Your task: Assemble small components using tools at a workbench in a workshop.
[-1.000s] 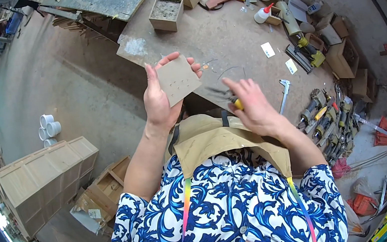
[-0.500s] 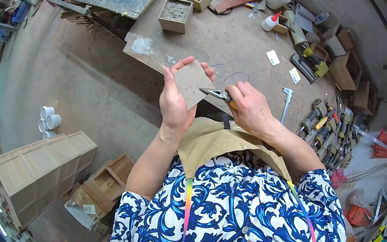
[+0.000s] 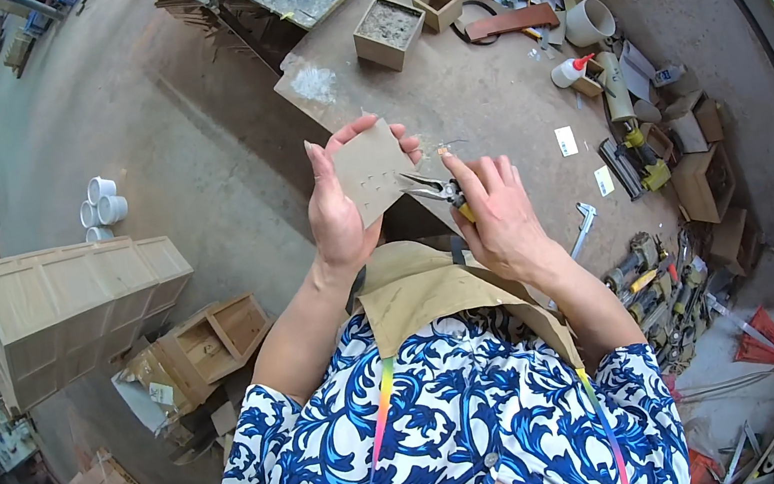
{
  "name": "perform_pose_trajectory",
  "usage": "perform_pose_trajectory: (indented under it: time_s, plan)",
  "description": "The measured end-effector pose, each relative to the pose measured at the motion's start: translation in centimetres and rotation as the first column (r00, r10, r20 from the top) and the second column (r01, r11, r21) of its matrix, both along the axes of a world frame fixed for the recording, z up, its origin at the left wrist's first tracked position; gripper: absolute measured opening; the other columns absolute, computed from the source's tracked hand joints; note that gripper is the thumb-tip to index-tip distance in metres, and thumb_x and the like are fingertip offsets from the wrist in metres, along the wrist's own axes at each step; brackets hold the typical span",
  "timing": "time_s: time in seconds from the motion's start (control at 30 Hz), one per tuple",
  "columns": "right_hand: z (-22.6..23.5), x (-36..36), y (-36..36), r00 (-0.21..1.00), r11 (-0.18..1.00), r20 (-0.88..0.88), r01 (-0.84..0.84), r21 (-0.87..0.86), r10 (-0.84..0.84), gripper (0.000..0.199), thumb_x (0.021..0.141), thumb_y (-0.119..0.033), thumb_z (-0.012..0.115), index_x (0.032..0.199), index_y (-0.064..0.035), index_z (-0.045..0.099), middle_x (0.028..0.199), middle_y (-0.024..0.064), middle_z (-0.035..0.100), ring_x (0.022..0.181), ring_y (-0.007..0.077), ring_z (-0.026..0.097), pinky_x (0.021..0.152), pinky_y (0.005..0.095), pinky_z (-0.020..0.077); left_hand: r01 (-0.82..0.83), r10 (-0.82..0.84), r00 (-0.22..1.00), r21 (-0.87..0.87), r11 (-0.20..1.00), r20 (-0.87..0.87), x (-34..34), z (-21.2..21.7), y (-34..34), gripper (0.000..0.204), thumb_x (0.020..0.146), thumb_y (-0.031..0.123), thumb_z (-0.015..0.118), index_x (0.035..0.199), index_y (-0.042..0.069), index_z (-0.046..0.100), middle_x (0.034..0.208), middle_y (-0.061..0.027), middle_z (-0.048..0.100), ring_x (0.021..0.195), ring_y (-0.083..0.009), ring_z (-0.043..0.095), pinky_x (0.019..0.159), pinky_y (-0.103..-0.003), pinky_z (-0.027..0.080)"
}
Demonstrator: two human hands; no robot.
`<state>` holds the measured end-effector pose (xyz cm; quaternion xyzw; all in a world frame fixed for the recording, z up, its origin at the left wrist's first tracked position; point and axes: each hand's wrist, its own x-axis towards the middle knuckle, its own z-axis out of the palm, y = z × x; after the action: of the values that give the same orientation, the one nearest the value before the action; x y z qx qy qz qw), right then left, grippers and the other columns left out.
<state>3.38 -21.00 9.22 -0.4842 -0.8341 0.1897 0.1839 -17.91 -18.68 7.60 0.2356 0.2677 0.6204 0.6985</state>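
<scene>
My left hand holds a thin, flat, tan square board, fingers behind it and thumb along its left edge. Several small dark marks, perhaps staples or holes, show on the board's lower half. Needle-nose pliers with yellow grips are in my right hand. Their jaws stand apart, with the tips close to the board's right edge; whether they touch it I cannot tell. My right index finger is stretched forward, off the handles, while the other fingers partly hide the grips.
Beyond my hands is the workbench, bearing a filled square box, a smaller wooden box and a red-capped glue bottle. A caliper and many hand tools lie to the right. Wooden cabinets stand at left.
The plier jaws have opened and drawn slightly away from the marks, toward the board's right edge. My right index finger has straightened. The view has shifted a little.
</scene>
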Motion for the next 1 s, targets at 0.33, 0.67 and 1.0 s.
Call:
perform_pose_trajectory:
  time_s: [0.33, 0.67, 1.0]
  plan:
    - [-2.0, -0.4, 0.0, 0.999, 0.988, 0.047, 0.026, -0.155, -0.019, 0.050, 0.084, -0.004, 0.073, 0.131, 0.0006, 0.058, 0.109, 0.0176, 0.058, 0.102, 0.0352, 0.056, 0.088, 0.0447, 0.0472, 0.040, -0.042, 0.999, -0.043, 0.998, -0.028, 0.9, -0.7, -0.5, 0.076, 0.111, 0.066, 0.025, 0.143, 0.001, 0.048, 0.133, -0.0238, 0.062, 0.119, -0.0358, 0.066, 0.108, -0.053, 0.053]
    - [2.7, 0.8, 0.7, 0.931, 0.959, -0.361, -0.148, -0.240, 0.053, 0.060, 0.087, -0.004, 0.070, 0.144, 0.0010, 0.052, 0.113, 0.0215, 0.057, 0.105, 0.0385, 0.055, 0.093, 0.0494, 0.0466, -0.110, 0.109, 0.992, -0.002, 0.994, -0.058, -1.4, -1.2, 1.3, 0.075, 0.111, 0.066, 0.025, 0.142, 0.003, 0.049, 0.131, -0.0225, 0.063, 0.118, -0.0352, 0.066, 0.107, -0.052, 0.053]
    - [-1.4, -1.3, 1.1, 0.997, 0.998, -0.057, -0.050, -0.035, 0.048, 0.049, 0.091, -0.007, 0.070, 0.138, -0.0006, 0.056, 0.107, 0.0185, 0.060, 0.095, 0.0375, 0.056, 0.086, 0.0453, 0.0491, -0.087, 0.087, 0.996, 0.016, 0.996, -0.028, 1.4, -0.8, 0.8, 0.075, 0.111, 0.066, 0.025, 0.143, 0.002, 0.047, 0.133, -0.0216, 0.061, 0.122, -0.0343, 0.063, 0.109, -0.051, 0.051]
